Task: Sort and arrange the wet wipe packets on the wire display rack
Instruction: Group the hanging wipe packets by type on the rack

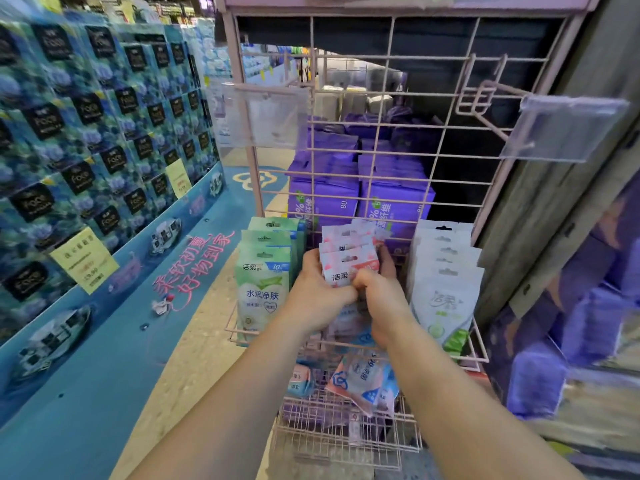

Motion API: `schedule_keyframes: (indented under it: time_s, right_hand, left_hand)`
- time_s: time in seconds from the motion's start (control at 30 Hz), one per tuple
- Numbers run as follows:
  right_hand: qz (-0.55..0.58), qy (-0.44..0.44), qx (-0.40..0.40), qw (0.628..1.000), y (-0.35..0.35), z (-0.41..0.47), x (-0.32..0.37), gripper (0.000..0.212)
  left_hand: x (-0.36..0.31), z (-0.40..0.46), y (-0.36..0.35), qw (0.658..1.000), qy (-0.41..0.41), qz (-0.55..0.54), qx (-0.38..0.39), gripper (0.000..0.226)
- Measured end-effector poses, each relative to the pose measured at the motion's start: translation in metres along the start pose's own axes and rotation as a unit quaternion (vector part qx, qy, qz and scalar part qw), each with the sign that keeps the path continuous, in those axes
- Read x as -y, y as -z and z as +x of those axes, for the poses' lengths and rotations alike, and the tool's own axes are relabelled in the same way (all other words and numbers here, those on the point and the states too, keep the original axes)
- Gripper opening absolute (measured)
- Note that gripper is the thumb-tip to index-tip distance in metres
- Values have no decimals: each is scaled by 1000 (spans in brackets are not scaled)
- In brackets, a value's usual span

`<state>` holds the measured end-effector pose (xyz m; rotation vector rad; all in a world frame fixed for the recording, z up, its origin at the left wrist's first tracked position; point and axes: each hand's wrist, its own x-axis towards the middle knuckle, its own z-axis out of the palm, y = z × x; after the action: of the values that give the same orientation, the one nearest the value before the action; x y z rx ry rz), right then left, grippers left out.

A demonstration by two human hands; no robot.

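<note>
- Hands meet at the middle row of the pink wire rack (pixel 349 209): the left hand (pixel 317 289) cups the pink-and-white packets (pixel 348 261) from their left side, fingers wrapped behind the stack.
- The right hand (pixel 379 299) pinches the front packet's lower edge, thumb clenched over it, probably to square the stack on its peg.
- Green packets (pixel 265 285) hang just left of the left fingers; white packets (pixel 445 289) hang just right of the right fingers, each kind in its own row.
- Loose pink-and-blue packets (pixel 363 379) lie jumbled in the lower basket (pixel 346 431) beneath both wrists, apparently still unsorted.
</note>
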<state>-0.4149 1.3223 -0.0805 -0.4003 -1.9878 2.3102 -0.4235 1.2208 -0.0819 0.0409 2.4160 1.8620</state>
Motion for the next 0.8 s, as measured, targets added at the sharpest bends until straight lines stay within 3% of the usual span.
schedule_keyframes:
  time_s: [0.13, 0.3, 0.43, 0.5, 0.67, 0.8]
  right_hand:
    - [-11, 84, 15, 996, -6, -13, 0, 83]
    - [-20, 169, -27, 985, -4, -18, 4, 83]
    - [-43, 96, -21, 994, -3, -13, -4, 66]
    - [-31, 58, -4, 998, 1, -13, -8, 62]
    - [-53, 55, 5, 997, 5, -10, -4, 59]
    - [-101, 69, -19, 992, 4, -7, -2, 55]
  left_hand:
    - [6, -20, 7, 998, -41, -11, -37, 63]
    - [7, -10, 11, 993, -85, -78, 24, 92]
    - [13, 3, 10, 987, -45, -96, 120, 62]
    - [16, 6, 9, 986, -17, -108, 128, 55]
    - [11, 12, 4, 985, 3, -147, 93, 54]
    - [14, 18, 4, 985, -1, -150, 87, 66]
